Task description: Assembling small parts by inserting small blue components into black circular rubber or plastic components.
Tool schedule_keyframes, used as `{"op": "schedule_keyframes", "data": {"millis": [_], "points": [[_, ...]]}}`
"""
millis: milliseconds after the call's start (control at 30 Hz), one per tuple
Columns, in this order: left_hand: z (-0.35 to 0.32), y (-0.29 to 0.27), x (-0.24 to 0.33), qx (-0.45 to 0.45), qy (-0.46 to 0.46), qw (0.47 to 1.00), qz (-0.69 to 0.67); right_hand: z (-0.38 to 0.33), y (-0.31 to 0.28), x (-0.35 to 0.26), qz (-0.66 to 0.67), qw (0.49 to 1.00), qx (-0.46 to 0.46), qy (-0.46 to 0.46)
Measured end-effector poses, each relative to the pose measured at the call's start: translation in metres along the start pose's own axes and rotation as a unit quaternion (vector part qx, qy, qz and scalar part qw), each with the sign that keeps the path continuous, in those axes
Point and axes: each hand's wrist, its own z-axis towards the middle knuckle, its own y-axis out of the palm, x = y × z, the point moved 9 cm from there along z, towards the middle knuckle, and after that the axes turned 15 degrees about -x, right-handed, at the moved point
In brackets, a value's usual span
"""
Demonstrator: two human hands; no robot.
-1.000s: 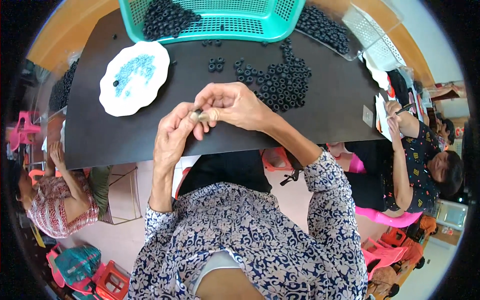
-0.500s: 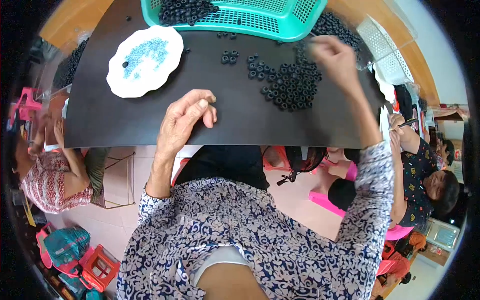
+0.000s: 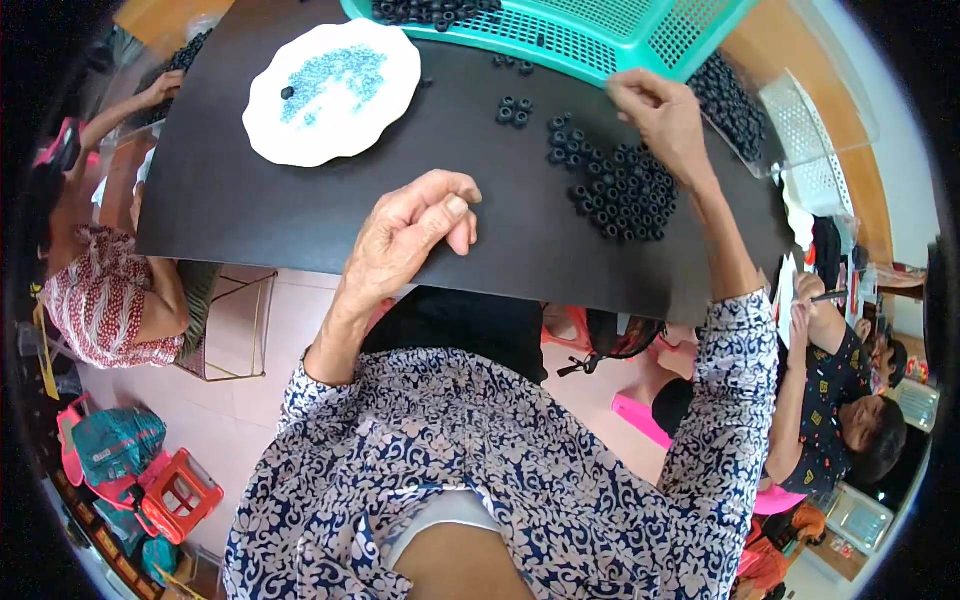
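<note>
My left hand [image 3: 415,228] is above the dark table between the plate and the black pieces. Its fingers are curled in with the thumb against them, and anything inside is hidden. My right hand [image 3: 663,118] is closed at the front rim of the green basket, over the upper part of a pile of small black ring-shaped pieces [image 3: 625,195]. Its fingertips are pinched together; what they hold, if anything, cannot be made out. Left of the pile lies a small cluster of these pieces [image 3: 514,112]. A white scalloped plate [image 3: 270,125] carries tiny blue beads [image 3: 345,75] and one black piece [image 3: 288,93].
The green perforated basket [image 3: 590,62], with black pieces inside, stands at the far edge. More pieces fill a clear tray [image 3: 730,105] at the right, beside a white perforated basket [image 3: 800,120]. Co-workers sit left and right; the right one holds a pen [image 3: 828,296].
The whole view has shifted, so the plate and pile appear farther right. My right hand has moved left relative to the pile, to the basket's rim. My left hand keeps its curled pose.
</note>
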Motion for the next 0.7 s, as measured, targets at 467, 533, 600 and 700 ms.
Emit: {"op": "schedule_keyframes", "data": {"millis": [467,533,600,700], "points": [[0.000,0.001,0.001,-0.006,0.011,1.000,0.005,0.062,0.060,-0.048,-0.186,0.972,-0.108,-0.098],[-0.001,0.002,0.003,0.000,0.011,1.000,0.008,0.055,0.058,-0.051,-0.180,0.974,-0.103,-0.091],[0.001,0.000,0.004,0.004,0.012,1.000,0.012,0.046,0.056,-0.059,-0.174,0.977,-0.096,-0.083],[0.003,-0.006,0.003,0.012,0.010,1.000,-0.003,0.029,0.063,-0.071,0.047,0.992,-0.103,-0.060]]}}
